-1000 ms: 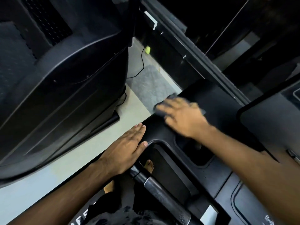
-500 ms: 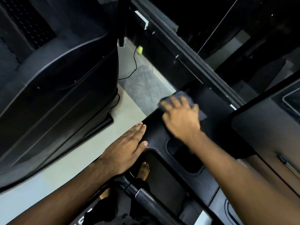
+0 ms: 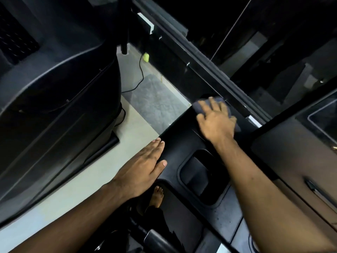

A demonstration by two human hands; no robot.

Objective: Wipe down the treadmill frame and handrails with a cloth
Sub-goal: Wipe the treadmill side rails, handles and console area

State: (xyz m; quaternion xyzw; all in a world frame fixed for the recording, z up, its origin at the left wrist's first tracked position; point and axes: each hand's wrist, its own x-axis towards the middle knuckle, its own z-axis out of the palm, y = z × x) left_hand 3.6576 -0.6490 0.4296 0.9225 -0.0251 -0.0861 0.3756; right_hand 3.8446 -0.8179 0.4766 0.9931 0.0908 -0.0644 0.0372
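- Our right hand [image 3: 217,121] presses flat, fingers spread, on the dark cloth [image 3: 235,123] at the far end of the treadmill's black console frame [image 3: 180,143]; near that edge the cloth could slide off to the floor [image 3: 138,136].
- Our left hand [image 3: 140,170] lies open and empty on the frame's near edge; leaning hard there could make it slip.
- The recessed pocket [image 3: 198,176] seems unwiped, though it is too dark to tell.

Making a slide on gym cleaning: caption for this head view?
Right hand presses a dark cloth on the treadmill console; left hand rests flat alongside.
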